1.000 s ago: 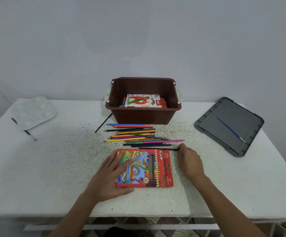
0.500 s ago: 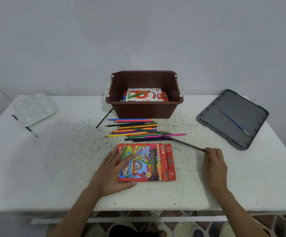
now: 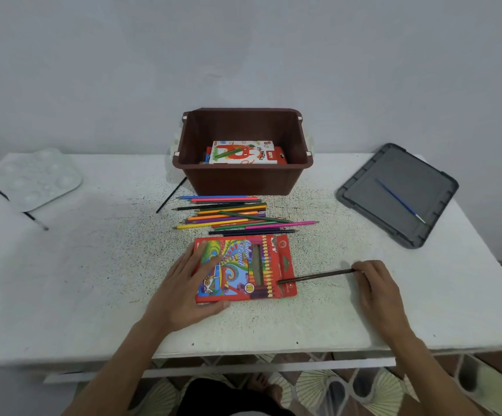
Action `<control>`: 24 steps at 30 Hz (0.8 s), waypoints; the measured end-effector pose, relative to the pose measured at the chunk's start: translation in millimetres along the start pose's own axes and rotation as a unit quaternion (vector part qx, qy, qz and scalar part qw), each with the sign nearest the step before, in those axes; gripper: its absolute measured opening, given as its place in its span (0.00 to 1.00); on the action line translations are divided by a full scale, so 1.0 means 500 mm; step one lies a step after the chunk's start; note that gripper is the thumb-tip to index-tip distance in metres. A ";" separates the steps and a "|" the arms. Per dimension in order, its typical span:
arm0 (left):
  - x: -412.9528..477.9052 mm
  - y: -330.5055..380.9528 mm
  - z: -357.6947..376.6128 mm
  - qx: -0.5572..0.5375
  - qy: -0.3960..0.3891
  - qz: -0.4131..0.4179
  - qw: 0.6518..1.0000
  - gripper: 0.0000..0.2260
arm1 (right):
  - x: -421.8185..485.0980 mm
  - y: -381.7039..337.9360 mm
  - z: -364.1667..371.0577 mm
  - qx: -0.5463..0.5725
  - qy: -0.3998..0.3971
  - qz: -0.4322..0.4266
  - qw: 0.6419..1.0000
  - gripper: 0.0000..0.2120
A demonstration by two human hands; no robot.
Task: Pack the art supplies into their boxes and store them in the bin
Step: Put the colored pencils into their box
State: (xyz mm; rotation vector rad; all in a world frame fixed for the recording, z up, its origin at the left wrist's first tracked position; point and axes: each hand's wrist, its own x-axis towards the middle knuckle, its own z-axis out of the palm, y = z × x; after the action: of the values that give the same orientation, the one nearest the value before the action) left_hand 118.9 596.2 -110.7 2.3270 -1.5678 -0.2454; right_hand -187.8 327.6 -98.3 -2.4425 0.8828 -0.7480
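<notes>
A red colour-pencil box [image 3: 245,269] lies flat near the table's front edge. My left hand [image 3: 189,291] rests flat on its left part, fingers straight. My right hand [image 3: 377,291] pinches the end of a dark pencil [image 3: 316,276], whose tip reaches the flap at the box's right end. Several loose coloured pencils [image 3: 237,216] lie in a row between the box and the brown bin [image 3: 243,178]. An oil-pastel box [image 3: 240,152] lies inside the bin.
A grey bin lid [image 3: 394,202] lies at the right with a blue paintbrush [image 3: 400,201] on it. A white paint palette [image 3: 38,178] and a black brush [image 3: 21,210] lie at the far left. Another thin black brush [image 3: 170,196] sits left of the bin.
My right hand lifted the dark pencil out of the row, drew it right and toward me, and now points its tip at the box's right end. My left hand stayed on the box.
</notes>
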 end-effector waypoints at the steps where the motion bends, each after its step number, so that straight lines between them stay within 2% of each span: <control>1: 0.000 0.000 0.001 -0.002 0.001 -0.001 1.000 0.43 | -0.003 0.003 -0.001 -0.014 -0.003 -0.004 1.000 0.06; 9: 0.000 0.002 0.000 -0.007 0.006 -0.002 1.000 0.43 | -0.008 0.016 -0.017 -0.052 -0.012 -0.001 0.999 0.09; 15: -0.001 0.003 -0.001 -0.006 0.012 0.007 1.000 0.43 | -0.016 -0.017 0.005 -0.089 -0.039 -0.089 0.991 0.10; 19: 0.001 0.004 0.000 -0.009 0.013 0.008 1.000 0.43 | -0.024 -0.065 0.050 -0.055 -0.060 -0.121 0.989 0.13; 24: 0.002 0.004 0.000 -0.009 0.009 0.004 1.000 0.43 | -0.024 -0.138 0.103 0.016 -0.086 -0.145 0.985 0.10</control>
State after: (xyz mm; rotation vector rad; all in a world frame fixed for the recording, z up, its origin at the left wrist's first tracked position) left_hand 117.5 594.8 -110.3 2.3038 -1.5591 -0.2354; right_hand -133.5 395.1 -103.3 -2.5919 0.4517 -0.6275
